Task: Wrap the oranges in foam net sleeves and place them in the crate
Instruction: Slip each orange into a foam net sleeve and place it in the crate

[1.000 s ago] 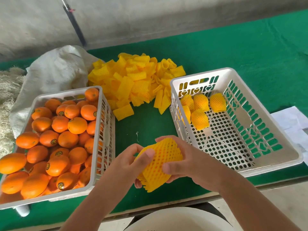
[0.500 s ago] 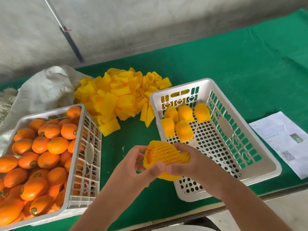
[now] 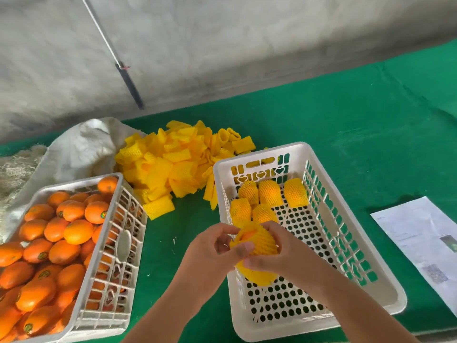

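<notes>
Orange, firm and fairly heavy, sits in a soft, springy foam sleeve over the crate edge. Left hand pinches the sleeve's open end; right hand cups its body. Best held round the middle, since the net looks likely to slip.

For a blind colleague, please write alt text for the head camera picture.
Two hands, left hand and right hand, grip one orange in a yellow foam net sleeve over the near end of a white crate holding five wrapped oranges. On the green table, a second crate of bare oranges sits left, a pile of loose sleeves behind.
</notes>
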